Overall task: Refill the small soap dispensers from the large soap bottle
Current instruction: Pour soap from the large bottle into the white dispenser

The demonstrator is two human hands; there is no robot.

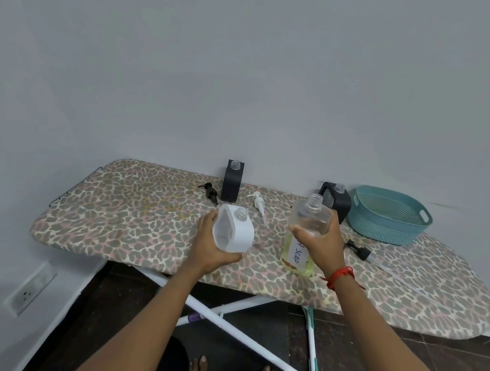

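Note:
My left hand [212, 246] grips a small white soap dispenser [235, 229] with its neck uncapped, held just above the ironing board [132, 219]. My right hand [323, 243] grips the large clear soap bottle [306, 221], which is uncapped, upright, and has yellow soap in its bottom part and a label reading SOAP. A tall black dispenser [232, 181] stands uncapped at the back. Another black dispenser [336, 201] stands behind the large bottle, also uncapped.
Three loose pump heads lie on the board: a black one [210, 192] at the back left, a white one [258, 203] in the middle, and a black one [358, 250] with a long tube at the right. A teal basket [390, 218] sits at the back right. The wall runs close behind.

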